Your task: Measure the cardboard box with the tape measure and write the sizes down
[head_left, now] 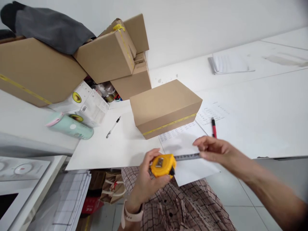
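My left hand [146, 179] is closed around a yellow tape measure [163, 165] just below the table's front edge. Its grey blade [186, 157] runs out to the right, and my right hand [214, 149] pinches the blade's far end. Both hands hover over a printed sheet [183, 141] that overhangs the edge. A brown cardboard box [165, 107] with a yellow tape band stands on the white table [260, 112] just behind the hands, apart from them. A watch sits on my left wrist.
Several stacked cardboard boxes [106, 57] and a dark cloth [53, 27] fill the back left. A mint-green bottle [71, 126], white cartons [89, 107], a black pen [113, 127] and a red pen [214, 127] lie nearby. Papers [228, 64] lie at the back right.
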Motion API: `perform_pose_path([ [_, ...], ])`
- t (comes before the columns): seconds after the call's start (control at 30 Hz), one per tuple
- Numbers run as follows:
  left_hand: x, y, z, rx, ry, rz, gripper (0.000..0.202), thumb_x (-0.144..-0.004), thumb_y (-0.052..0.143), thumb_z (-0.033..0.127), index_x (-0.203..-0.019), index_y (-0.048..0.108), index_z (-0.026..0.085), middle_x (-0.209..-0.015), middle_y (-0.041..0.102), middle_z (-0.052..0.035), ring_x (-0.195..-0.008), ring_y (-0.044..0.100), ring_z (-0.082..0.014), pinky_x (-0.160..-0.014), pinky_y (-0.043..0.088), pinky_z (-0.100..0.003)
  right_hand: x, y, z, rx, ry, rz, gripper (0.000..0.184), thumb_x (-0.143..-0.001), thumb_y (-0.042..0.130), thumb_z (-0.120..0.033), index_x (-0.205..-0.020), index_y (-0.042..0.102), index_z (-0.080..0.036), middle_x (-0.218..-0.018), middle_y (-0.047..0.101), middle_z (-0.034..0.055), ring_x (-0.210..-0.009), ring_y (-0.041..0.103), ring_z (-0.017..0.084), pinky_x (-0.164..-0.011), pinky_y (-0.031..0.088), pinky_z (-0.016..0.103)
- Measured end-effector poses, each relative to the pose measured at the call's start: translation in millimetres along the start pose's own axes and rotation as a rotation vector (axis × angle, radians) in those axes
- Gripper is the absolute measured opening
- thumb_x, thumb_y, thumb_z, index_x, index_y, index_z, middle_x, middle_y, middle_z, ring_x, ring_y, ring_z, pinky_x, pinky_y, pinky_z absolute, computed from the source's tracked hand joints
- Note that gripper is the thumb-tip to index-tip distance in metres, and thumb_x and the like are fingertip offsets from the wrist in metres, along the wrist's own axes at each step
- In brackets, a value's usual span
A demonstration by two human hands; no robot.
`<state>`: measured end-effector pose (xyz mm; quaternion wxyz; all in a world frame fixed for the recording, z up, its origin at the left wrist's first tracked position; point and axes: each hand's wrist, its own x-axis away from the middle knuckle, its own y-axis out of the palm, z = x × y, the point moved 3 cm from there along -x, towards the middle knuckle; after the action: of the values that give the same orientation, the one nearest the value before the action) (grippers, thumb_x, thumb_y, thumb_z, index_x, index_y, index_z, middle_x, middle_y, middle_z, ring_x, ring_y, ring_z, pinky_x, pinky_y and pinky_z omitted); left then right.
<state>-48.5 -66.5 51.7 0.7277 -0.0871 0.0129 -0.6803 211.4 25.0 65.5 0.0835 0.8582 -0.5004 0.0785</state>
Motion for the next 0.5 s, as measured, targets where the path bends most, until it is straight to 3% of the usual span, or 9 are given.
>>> perform_pose_path([
  [0.1,-7,-41.4,16,-0.003,0.084,0.276,0.063,-0.070,0.076,0.027,-0.131,0.060,0.022,-0.121,0.068,-0.0092,-0.107,0.067,-0.0276,-0.086,0.057,-0.035,-16,-44,-29,-0.063,-0.107,0.226,0.030,-0.070,0.091,-0.049,-0.089,0.077,-0.030,-0.082,0.063,0.0011,-0.076,0.057,0.017,-0.072,0.050,0.036],
  [0.17,-17,-72.1,28,0.016,0.172,0.425,0.064,-0.072,0.076,0.035,-0.132,0.059,0.020,-0.110,0.071,-0.0081,-0.099,0.069,-0.0260,-0.078,0.058,-0.032,-31,-75,-54,-0.122,-0.198,0.399,0.032,-0.062,0.095,-0.048,-0.083,0.077,-0.031,-0.084,0.065,0.0018,-0.076,0.057,0.019,-0.074,0.050,0.039],
  [0.3,-46,-120.3,49,0.026,0.328,0.632,0.060,-0.074,0.075,0.048,-0.124,0.065,0.017,-0.091,0.069,-0.0038,-0.081,0.067,-0.0192,-0.073,0.056,-0.028,-81,-112,-96,-0.123,-0.304,0.449,0.022,-0.068,0.092,-0.039,-0.083,0.076,-0.034,-0.085,0.064,0.0002,-0.078,0.057,0.018,-0.077,0.051,0.038],
  [0.4,-72,-132.7,57,0.041,0.347,0.715,0.054,-0.075,0.074,0.055,-0.112,0.069,0.017,-0.090,0.067,-0.0033,-0.075,0.066,-0.0166,-0.066,0.053,-0.026,-127,-117,-109,-0.166,-0.317,0.450,0.019,-0.072,0.089,-0.032,-0.080,0.072,-0.031,-0.081,0.063,0.0003,-0.076,0.057,0.016,-0.072,0.052,0.033],
  [0.5,-90,-127.8,59,0.039,0.309,0.732,0.056,-0.072,0.076,0.058,-0.110,0.068,0.017,-0.095,0.067,-0.0051,-0.075,0.068,-0.0170,-0.061,0.050,-0.024,-162,-108,-106,-0.158,-0.277,0.490,0.024,-0.070,0.090,-0.031,-0.079,0.069,-0.027,-0.078,0.064,0.0017,-0.068,0.053,0.014,-0.065,0.054,0.031],
])
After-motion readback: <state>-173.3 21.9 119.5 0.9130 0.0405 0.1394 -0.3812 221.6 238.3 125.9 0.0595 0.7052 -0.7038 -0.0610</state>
